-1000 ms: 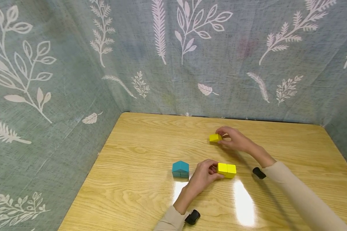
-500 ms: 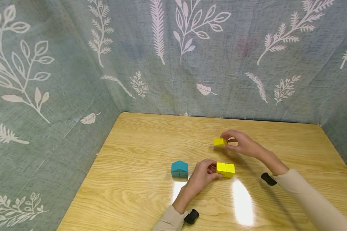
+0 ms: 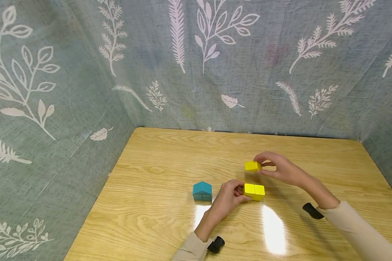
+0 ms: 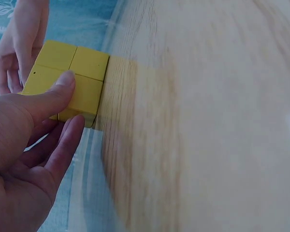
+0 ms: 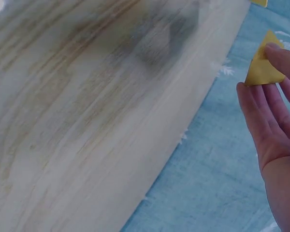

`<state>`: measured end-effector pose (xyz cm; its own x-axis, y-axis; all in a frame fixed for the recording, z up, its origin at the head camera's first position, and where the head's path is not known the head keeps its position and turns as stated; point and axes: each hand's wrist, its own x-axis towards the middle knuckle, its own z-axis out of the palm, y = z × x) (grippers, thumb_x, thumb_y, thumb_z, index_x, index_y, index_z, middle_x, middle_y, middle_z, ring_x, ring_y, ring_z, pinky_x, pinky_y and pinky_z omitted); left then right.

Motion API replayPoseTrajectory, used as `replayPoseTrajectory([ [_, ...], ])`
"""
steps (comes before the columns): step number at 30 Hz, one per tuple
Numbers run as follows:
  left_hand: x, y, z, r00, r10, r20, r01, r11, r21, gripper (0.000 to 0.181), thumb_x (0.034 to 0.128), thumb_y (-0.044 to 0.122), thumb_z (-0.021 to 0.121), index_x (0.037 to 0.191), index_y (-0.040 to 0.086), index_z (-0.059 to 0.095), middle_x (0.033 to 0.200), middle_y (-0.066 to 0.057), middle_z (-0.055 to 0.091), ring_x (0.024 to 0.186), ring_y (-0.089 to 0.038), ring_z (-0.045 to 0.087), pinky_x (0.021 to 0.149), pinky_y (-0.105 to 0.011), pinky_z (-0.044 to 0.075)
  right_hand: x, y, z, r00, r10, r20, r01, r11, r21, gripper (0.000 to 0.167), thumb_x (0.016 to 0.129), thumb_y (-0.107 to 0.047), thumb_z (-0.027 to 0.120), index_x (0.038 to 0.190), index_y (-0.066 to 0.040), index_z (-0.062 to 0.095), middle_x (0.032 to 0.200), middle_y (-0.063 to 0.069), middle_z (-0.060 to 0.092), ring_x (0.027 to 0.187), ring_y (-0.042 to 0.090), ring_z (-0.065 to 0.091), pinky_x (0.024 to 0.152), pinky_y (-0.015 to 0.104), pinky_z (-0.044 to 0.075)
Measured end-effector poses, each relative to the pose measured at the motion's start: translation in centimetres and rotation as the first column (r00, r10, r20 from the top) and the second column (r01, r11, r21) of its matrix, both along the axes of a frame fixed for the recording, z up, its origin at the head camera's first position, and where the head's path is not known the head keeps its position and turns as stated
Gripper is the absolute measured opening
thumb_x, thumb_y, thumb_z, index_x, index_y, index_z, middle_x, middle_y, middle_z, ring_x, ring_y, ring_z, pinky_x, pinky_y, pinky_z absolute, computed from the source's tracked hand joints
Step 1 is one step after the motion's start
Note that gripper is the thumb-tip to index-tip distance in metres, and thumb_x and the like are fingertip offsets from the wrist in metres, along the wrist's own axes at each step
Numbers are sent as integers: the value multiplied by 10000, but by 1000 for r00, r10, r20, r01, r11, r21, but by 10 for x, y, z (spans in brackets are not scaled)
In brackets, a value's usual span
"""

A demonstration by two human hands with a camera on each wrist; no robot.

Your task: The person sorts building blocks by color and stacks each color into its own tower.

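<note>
Yellow cube blocks (image 3: 255,190) stand stacked on the wooden table, with two tops side by side in the head view. My left hand (image 3: 228,197) grips their left side, thumb on the near face. In the left wrist view the yellow blocks (image 4: 89,63) meet in a two-by-two face under my thumb. Behind them, my right hand (image 3: 279,169) pinches a yellow triangular block (image 3: 252,166) between thumb and fingers, slightly beyond the stack and apart from it. The right wrist view shows the triangular block's (image 5: 262,70) pointed end; the hand's wrist side fills the right edge.
A small teal block house (image 3: 202,190) with a peaked top stands left of my left hand. The wooden table (image 3: 150,214) meets leaf-patterned curtains (image 3: 189,98) at the back and left. Black wrist cameras (image 3: 216,245) hang beside both sleeves.
My right hand has moved right and nearer, carrying the yellow triangular block toward the yellow stack. My left hand has kept its grip on the stack.
</note>
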<state>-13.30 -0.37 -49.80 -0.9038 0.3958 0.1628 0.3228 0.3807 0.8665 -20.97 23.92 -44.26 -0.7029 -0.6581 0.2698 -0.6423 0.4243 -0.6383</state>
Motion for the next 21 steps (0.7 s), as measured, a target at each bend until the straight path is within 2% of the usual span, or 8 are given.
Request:
replayPoseTrajectory([
  [9,0,0,-1,1000,-5,-5,5,1000,-7,288,849,76,845,1093,-11,721,985,-71,702,771,-17,625,688,-120,533,20,7,5,999,4,-53,-4,1000,-8,444,818,119,799,1214,-21,655,1145,63,684,1026,234,677,813,435,614],
  [14,1,-1,-2,1000,-3,0,3,1000,-12,297,852,86,844,1104,-9,720,996,-63,701,775,-15,624,691,-123,535,31,7,7,998,6,-60,-7,1000,-27,454,815,104,811,1218,-43,664,1145,54,694,1009,232,691,800,448,616],
  [21,0,0,-1,1000,-5,17,5,1000,6,296,854,69,838,1113,-12,720,1023,-80,707,793,-20,634,704,-125,540,44,3,7,999,14,-46,-17,998,-58,434,837,52,820,1226,-74,674,1147,29,695,1017,185,681,808,394,619],
])
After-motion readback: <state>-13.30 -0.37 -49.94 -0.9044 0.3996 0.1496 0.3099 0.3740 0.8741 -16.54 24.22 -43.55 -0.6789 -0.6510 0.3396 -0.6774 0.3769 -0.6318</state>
